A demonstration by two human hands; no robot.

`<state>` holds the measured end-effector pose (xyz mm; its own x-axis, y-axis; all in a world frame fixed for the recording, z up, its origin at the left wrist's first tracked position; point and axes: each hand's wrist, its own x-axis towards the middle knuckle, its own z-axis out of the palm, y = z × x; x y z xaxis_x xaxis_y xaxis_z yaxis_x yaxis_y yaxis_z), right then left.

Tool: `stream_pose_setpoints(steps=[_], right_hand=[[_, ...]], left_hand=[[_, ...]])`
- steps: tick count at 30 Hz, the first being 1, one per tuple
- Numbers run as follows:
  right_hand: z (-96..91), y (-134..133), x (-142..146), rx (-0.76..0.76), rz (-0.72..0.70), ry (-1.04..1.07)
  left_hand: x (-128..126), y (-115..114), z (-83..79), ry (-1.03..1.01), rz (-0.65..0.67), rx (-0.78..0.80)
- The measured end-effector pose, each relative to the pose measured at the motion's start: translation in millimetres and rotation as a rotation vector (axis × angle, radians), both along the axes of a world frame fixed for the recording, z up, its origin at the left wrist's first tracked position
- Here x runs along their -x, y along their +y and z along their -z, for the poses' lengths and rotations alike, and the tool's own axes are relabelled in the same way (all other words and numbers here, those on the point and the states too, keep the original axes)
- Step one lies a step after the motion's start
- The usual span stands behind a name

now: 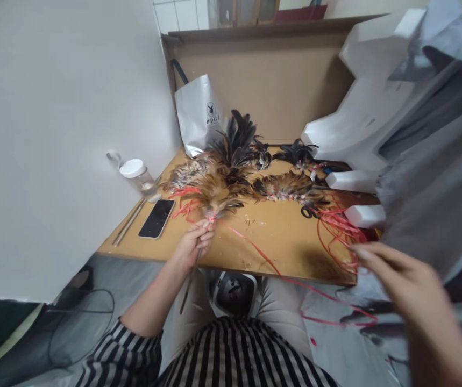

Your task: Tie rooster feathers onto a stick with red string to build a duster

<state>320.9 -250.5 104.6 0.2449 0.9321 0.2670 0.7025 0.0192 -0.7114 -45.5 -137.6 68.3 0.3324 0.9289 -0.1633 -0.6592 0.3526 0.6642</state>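
Observation:
My left hand [199, 236] is closed around the thin stick [185, 293] of a feather duster, just under its brown feather head [214, 196]. Red string is wound at the base of those feathers. From there a red plastic string [261, 253] runs slack across the table edge and loops down on the right. My right hand [402, 277], partly blurred, has its fingertips pinched together beside a tangled bundle of red string [341, 228]. Whether a strand lies between those fingertips is unclear. Black-handled scissors [309, 211] rest left of the bundle, partly under feathers.
On the wooden table [231, 255] lie brown feathers [287, 187], dark feathers [239, 137], a phone [157, 219] and thin sticks [129, 221]. A lidded jar [136, 174] and a silver bag [196, 110] stand left. White foam [335, 118] and grey cloth [436, 161] border the right.

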Motion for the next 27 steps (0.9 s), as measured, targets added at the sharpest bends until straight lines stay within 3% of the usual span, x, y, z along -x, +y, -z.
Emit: stream_pose_setpoints(steps=[5, 8, 13, 16, 27], right_hand=[[28.6, 70, 120, 0.084, -0.421, 0.42], [48.3, 85, 160, 0.138, -0.543, 0.493], [72.6, 80, 174, 0.069, -0.459, 0.648], [78.7, 74, 173, -0.001, -0.491, 0.659], [72.6, 60, 178, -0.028, -0.531, 0.518]], left_hand=[[-38, -17, 7.3, 0.056, 0.084, -0.031], [-45, -21, 11.6, 0.114, 0.056, -0.061], [-49, -23, 25.3, 0.227, -0.026, -0.074], [-56, -29, 32.3, 0.308, -0.095, -0.067], [-59, -40, 47.2, 0.467, -0.255, -0.092]])
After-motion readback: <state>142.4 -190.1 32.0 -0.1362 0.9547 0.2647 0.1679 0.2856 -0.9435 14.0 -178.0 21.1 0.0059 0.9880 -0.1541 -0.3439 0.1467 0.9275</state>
